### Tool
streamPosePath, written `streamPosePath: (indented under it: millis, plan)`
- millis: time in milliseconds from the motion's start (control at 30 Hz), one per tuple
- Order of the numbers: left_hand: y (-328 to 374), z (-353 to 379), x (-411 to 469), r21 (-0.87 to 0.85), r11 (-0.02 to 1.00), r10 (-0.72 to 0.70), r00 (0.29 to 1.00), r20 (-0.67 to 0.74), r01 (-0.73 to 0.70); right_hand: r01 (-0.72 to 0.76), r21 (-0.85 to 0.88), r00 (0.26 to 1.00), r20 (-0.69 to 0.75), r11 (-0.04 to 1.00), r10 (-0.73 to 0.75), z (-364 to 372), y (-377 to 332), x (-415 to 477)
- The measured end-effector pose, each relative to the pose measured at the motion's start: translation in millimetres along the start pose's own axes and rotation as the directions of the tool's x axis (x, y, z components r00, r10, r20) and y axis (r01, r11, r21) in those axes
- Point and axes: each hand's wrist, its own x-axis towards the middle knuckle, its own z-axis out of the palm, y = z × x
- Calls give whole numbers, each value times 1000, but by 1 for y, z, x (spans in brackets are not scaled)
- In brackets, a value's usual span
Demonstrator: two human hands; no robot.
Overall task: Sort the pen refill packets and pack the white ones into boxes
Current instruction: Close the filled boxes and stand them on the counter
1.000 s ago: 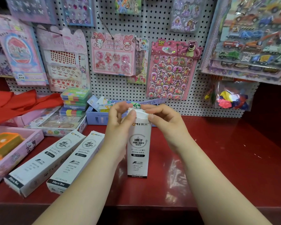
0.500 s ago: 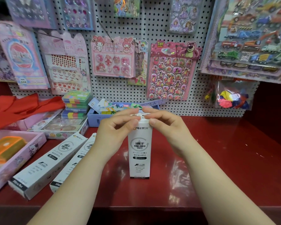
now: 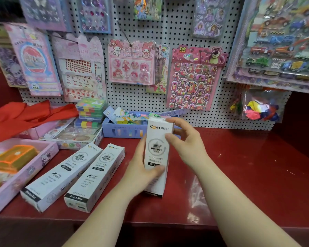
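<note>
L hand (image 3: 141, 168) & R hand (image 3: 185, 145) grip shut 3rd box (image 3: 157, 139); left box (image 3: 61, 175) & mid box (image 3: 95, 177) look done; no loose packets seen.

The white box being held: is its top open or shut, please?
Shut: the white box has a flat top, no flap raised; left hand and right hand hold it.

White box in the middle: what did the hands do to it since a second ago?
The left hand slid down from the top of the upright white cardboard box and now grips its lower half. The right hand shifted from the top flap to hold the upper right side. The box stays standing on the red counter; the two lying white boxes did not move.
</note>
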Motion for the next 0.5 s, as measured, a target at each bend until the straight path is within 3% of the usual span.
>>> streamPosePath:
  millis: [167,300,400,500]
  plan:
    - [-11,-15,-16,75,993,-94,995,28,92,-253,81,961,-98,964,261,18,24,12]
    - [-18,-29,-26,216,966,-143,990,-12,143,-463,33,885,-45,886,464,42,46,6]
    - [-21,-33,-33,449,867,-201,976,-85,218,-505,-126,860,9,854,510,64,57,-9]
    - [-21,-38,-36,517,811,-181,958,-224,274,-462,-266,847,149,846,510,86,58,-26]
